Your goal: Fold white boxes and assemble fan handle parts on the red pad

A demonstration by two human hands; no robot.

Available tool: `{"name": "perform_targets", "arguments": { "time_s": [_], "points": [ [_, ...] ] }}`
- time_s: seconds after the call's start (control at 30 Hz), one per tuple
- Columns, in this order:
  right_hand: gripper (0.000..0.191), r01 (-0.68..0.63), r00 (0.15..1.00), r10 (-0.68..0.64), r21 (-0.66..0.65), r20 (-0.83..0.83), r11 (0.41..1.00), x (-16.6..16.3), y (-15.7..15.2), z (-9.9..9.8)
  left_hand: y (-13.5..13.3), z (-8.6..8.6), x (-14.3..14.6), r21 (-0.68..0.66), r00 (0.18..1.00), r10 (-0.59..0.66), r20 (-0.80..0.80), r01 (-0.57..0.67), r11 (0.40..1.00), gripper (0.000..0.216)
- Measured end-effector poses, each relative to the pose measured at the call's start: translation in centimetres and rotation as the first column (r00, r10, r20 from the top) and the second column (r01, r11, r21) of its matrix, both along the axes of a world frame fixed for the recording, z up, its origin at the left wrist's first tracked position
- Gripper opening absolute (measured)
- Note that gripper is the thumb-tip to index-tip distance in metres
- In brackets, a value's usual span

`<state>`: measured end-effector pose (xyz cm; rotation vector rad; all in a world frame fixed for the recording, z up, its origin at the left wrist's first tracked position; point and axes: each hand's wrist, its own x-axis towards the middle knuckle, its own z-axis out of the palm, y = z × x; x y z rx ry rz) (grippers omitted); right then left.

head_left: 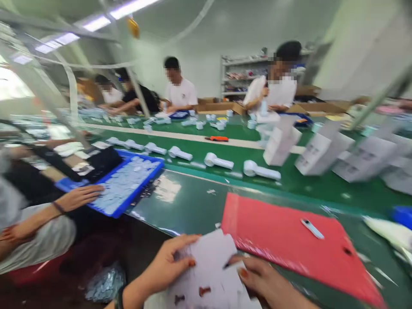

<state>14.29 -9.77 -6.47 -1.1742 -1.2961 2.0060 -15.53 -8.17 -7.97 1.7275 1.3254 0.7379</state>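
Note:
At the bottom middle I hold a white cardboard box (206,262) with small brown and dark printed figures on it, tilted and slightly blurred. My left hand (169,264) grips its left side, thumb lying on the near face. At its right edge my right hand (262,274) closes on the cardboard, thumb and fingers pinching near a flap. Whether anything is inside the box I cannot tell. Just beyond my right hand a red sheet (277,231) lies on the green table (186,201), with a small white and grey device (312,228) on top.
White handheld fans (219,161) lie in a row on the green belt (238,152). White boxes (280,141) stand at the right. A co-worker's hand (80,195) rests at a blue tray (128,184) of pale parts. An orange tool (217,138) lies farther back; several people work beyond.

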Motion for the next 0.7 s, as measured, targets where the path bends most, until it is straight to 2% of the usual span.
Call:
{"name": "perform_targets", "arguments": {
  "time_s": [0.07,0.13,0.23,0.4,0.47,0.53,0.6,0.63,0.7],
  "points": [
    [0.073,0.070,0.987,-0.079,-0.068,-0.137,0.995,-0.2,-0.7,0.3,0.5,0.0,0.0,-0.035,1.000,0.002,-0.013,-0.003,0.999,0.059],
    [0.063,0.085,0.976,-0.108,-0.123,-0.187,0.989,-0.2,-0.7,0.5,1.3,0.0,0.0,-0.053,0.999,-0.023,-0.029,0.021,0.998,0.058],
    [0.038,0.045,0.991,-0.054,-0.080,-0.119,0.996,0.1,-0.4,0.8,2.0,0.2,0.0,-0.061,0.996,-0.070,-0.062,0.066,0.996,0.056],
    [0.042,-0.085,0.996,0.084,0.031,0.027,0.996,0.9,-0.5,1.7,2.0,1.6,0.0,-0.016,0.976,-0.162,-0.147,0.161,0.987,0.057],
    [0.041,-0.105,0.992,0.100,0.070,0.082,0.992,0.8,-0.7,1.7,1.7,2.2,0.1,-0.010,0.948,-0.265,-0.175,0.267,0.964,0.061],
    [0.038,-0.052,0.992,0.043,0.076,0.115,0.996,0.3,-0.9,1.1,1.0,2.7,0.2,-0.063,0.898,-0.414,-0.150,0.409,0.910,0.067],
    [0.034,0.099,0.988,-0.093,-0.047,0.121,0.994,-0.4,-0.9,0.2,0.0,3.1,0.3,-0.157,0.851,-0.521,-0.062,0.507,0.847,0.074],
    [0.031,0.180,0.979,-0.165,-0.138,0.117,0.974,-0.8,-0.8,-0.1,-0.5,3.4,0.4,-0.209,0.840,-0.542,-0.014,0.528,0.823,0.079],
    [0.028,0.269,0.963,-0.259,-0.309,0.075,0.912,-1.2,-0.4,-0.2,-1.0,3.9,0.6,-0.280,0.858,-0.511,0.048,0.503,0.818,0.091]
  ]
}}
